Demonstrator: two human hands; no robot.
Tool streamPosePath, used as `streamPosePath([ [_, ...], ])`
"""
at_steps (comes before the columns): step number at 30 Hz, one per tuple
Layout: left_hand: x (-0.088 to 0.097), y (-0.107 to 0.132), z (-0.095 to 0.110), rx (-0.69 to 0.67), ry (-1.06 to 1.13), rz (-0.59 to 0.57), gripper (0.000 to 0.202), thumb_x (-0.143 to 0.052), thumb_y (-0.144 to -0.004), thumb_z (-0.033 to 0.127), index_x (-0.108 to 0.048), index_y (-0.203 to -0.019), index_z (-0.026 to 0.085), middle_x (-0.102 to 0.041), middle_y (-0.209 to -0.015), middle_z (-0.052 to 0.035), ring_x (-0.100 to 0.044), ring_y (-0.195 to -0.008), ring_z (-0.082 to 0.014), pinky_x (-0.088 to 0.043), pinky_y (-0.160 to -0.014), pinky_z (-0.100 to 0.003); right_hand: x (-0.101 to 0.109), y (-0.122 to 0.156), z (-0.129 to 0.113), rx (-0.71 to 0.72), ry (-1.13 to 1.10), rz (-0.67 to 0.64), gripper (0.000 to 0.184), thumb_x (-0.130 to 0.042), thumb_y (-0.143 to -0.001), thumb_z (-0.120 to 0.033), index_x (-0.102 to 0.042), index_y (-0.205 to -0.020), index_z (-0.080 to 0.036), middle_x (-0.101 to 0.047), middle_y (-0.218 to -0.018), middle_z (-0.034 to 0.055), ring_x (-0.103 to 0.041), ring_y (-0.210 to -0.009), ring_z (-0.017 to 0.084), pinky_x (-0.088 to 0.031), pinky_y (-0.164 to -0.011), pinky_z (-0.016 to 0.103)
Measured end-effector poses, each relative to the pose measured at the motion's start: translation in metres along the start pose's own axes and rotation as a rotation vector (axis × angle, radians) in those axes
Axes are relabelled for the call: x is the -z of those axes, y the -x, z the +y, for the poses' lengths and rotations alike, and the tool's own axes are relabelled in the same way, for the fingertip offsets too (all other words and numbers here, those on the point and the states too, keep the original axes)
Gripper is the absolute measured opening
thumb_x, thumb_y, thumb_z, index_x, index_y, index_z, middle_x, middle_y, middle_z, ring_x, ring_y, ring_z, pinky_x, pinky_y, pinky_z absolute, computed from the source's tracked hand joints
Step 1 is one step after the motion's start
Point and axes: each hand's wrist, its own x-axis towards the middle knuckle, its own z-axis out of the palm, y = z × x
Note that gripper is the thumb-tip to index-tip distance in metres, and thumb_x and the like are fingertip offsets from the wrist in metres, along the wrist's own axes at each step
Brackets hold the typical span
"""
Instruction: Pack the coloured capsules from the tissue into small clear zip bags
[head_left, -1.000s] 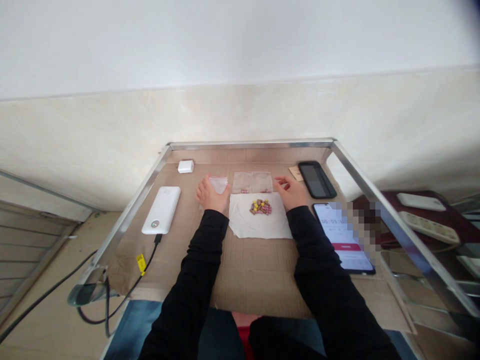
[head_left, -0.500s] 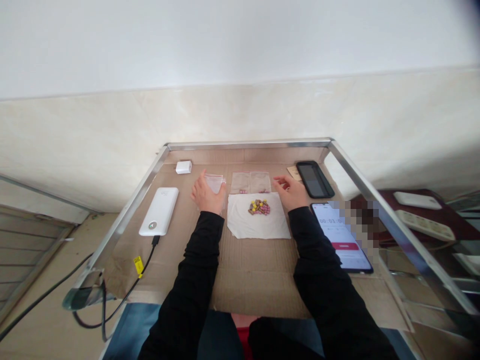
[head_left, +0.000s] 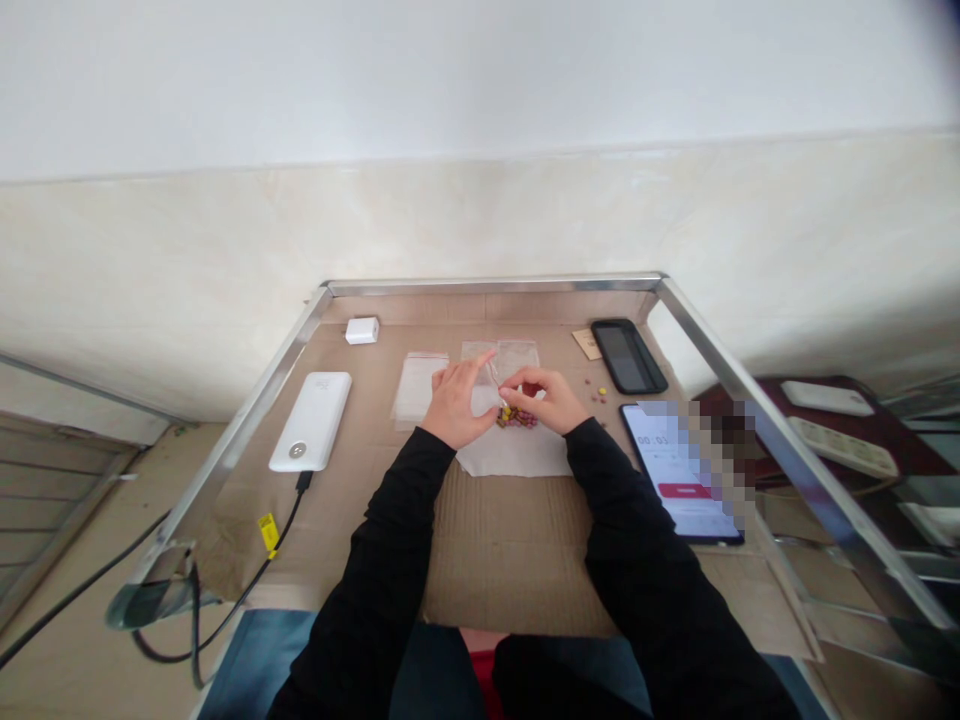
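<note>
A small clear zip bag (head_left: pixel 490 388) is between my hands above a white paper tissue (head_left: pixel 517 458). My left hand (head_left: pixel 459 400) holds it from the left, with thumb and index finger at its edges. From the right, my right hand (head_left: pixel 551 400) pinches its edge with thumb and fingertips. Under the fingers, a heap of pills and capsules (head_left: pixel 517 417), pink, yellow and brown, lies on the tissue. Two clear bags (head_left: pixel 517 352) lie flat behind, partly hidden by my hands. More flat zip bags (head_left: pixel 417 385) lie to the left of my left hand.
Several loose pills (head_left: pixel 598 392) lie on the cardboard to the right. A black phone (head_left: pixel 628 357) and a phone with a lit timer (head_left: pixel 679 490) are at the right. A white power bank (head_left: pixel 311 420) with a black cable and a white charger plug (head_left: pixel 362 330) are at the left. A metal rail (head_left: pixel 495 284) edges the table.
My left hand has moved right, from the stacked bags to above the pills, with a zip bag. My right hand has come left to meet it, uncovering loose pills on the cardboard.
</note>
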Motion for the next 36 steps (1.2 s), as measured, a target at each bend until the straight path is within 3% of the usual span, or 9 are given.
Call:
streamPosePath([
  [3,-0.003,0.0,0.002,-0.025,0.025,-0.021,0.072,-0.061,-0.062,0.028,-0.028,-0.126,0.024,-0.051,-0.116,-0.0052,-0.046,-0.102,-0.0218,-0.029,-0.086,-0.037,-0.004,0.0,0.001,-0.011,0.009,-0.018,0.025,-0.057,-0.071,-0.038,-0.061,-0.068,-0.013,-0.054,-0.061,0.0017,-0.043,-0.049,0.008,-0.036,-0.048,0.022],
  [8,-0.008,-0.001,0.003,-0.012,0.017,-0.01,0.079,-0.064,-0.058,0.049,-0.031,-0.125,0.023,-0.051,-0.115,-0.0066,-0.047,-0.101,-0.0234,-0.029,-0.085,-0.038,-0.003,0.001,0.003,-0.095,-0.063,-0.039,0.028,-0.054,-0.072,-0.04,-0.056,-0.064,-0.013,-0.051,-0.055,0.0002,-0.045,-0.045,0.008,-0.036,-0.044,0.021],
  [12,-0.012,-0.001,0.002,0.013,-0.015,0.009,0.08,-0.06,-0.059,0.057,-0.032,-0.125,0.022,-0.054,-0.112,-0.0067,-0.048,-0.099,-0.0228,-0.03,-0.083,-0.037,-0.002,0.0,0.002,-0.079,-0.071,-0.031,0.029,-0.055,-0.071,-0.04,-0.056,-0.061,-0.013,-0.05,-0.054,0.0001,-0.045,-0.047,0.008,-0.036,-0.047,0.021],
  [18,-0.012,-0.002,-0.002,0.023,-0.047,0.018,0.069,-0.056,-0.063,0.058,-0.042,-0.118,0.021,-0.056,-0.109,-0.0062,-0.049,-0.099,-0.0221,-0.031,-0.084,-0.036,0.008,0.0,0.012,-0.082,0.012,-0.006,0.032,-0.048,-0.075,-0.042,-0.059,-0.069,-0.013,-0.052,-0.058,0.0008,-0.042,-0.049,0.008,-0.033,-0.048,0.021],
  [25,-0.013,-0.002,-0.006,0.035,-0.053,0.001,0.064,-0.057,-0.063,0.057,-0.046,-0.115,0.02,-0.057,-0.107,-0.0056,-0.049,-0.098,-0.0218,-0.034,-0.082,-0.036,0.024,0.007,0.027,-0.115,0.415,-0.073,0.024,-0.057,-0.068,-0.039,-0.064,-0.073,-0.017,-0.052,-0.056,-0.0005,-0.042,-0.05,0.009,-0.027,-0.049,0.022],
  [30,-0.015,-0.002,-0.007,0.017,-0.033,-0.013,0.063,-0.057,-0.064,0.055,-0.047,-0.114,0.02,-0.056,-0.109,-0.0058,-0.049,-0.1,-0.0215,-0.035,-0.084,-0.036,0.021,0.009,0.022,-0.143,0.478,-0.19,0.025,-0.056,-0.067,-0.042,-0.065,-0.071,-0.018,-0.053,-0.056,-0.0007,-0.044,-0.051,0.009,-0.025,-0.048,0.022],
  [36,-0.017,-0.002,-0.008,-0.011,-0.026,-0.029,0.062,-0.058,-0.063,0.055,-0.048,-0.113,0.019,-0.057,-0.108,-0.0063,-0.05,-0.098,-0.0219,-0.036,-0.083,-0.036,0.017,0.007,0.019,-0.159,0.497,-0.198,0.025,-0.056,-0.068,-0.041,-0.065,-0.071,-0.018,-0.055,-0.057,-0.0002,-0.044,-0.05,0.009,-0.025,-0.048,0.022],
])
